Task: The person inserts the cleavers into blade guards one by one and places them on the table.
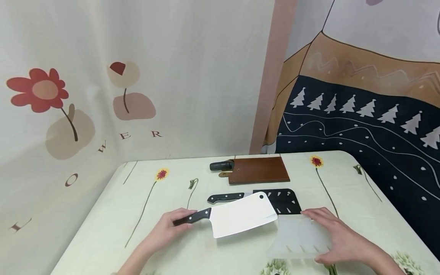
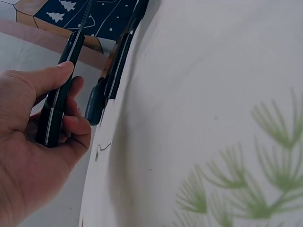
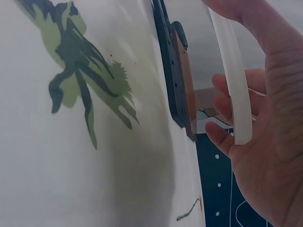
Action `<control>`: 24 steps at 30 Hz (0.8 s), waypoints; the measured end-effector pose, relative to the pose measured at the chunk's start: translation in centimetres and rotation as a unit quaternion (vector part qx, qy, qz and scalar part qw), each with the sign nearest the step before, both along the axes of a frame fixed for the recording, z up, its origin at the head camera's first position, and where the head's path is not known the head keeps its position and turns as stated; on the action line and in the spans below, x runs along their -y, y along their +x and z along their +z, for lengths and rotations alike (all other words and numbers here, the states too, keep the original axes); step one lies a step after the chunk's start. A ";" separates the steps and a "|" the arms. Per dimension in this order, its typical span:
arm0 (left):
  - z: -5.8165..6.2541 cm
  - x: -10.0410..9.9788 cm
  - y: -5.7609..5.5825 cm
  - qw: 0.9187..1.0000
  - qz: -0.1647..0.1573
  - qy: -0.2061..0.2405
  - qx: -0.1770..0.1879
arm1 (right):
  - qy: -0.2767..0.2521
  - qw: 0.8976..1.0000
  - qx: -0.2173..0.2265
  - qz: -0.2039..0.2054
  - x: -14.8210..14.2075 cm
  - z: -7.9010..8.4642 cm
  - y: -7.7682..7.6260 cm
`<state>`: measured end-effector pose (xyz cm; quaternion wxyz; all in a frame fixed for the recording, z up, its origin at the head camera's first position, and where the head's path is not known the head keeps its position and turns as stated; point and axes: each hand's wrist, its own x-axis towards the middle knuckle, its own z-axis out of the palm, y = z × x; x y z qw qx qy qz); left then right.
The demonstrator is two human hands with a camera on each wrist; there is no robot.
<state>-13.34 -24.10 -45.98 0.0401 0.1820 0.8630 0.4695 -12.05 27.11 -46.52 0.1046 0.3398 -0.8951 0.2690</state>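
Observation:
My left hand (image 1: 168, 231) grips a cleaver (image 1: 242, 215) by its black riveted handle, the broad bright blade pointing right with a round hole near its upper corner. In the left wrist view, thumb and curled fingers wrap that handle (image 2: 57, 99). A translucent white blade cover (image 1: 302, 235) with small slots is held by my right hand (image 1: 342, 235), thumb along the near edge and fingers at the far one. Edge-on, the cover (image 3: 234, 80) lies between thumb and fingers in the right wrist view. The blade's right end comes right up to the cover's left side.
Behind the cleaver lies another knife (image 1: 225, 197) in a black slotted cover (image 1: 283, 200), partly hidden by the blade. Farther back is a brown sheath (image 1: 259, 170) with a black handle (image 1: 221, 165) at its left. A flower-printed cloth (image 1: 103, 225) covers the table; curtains hang behind.

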 end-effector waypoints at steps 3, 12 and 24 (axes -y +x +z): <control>0.0 0.1 0.1 1.000 0.006 0.000 0.003 | -0.002 1.000 0.004 -0.001 0.1 0.0 0.0; 0.0 0.2 0.3 1.000 0.013 -0.001 0.018 | 0.009 1.000 0.006 -0.023 0.5 0.4 0.0; 0.0 0.0 0.5 1.000 0.000 0.004 0.006 | 0.020 0.998 0.032 -0.047 0.8 0.6 -0.1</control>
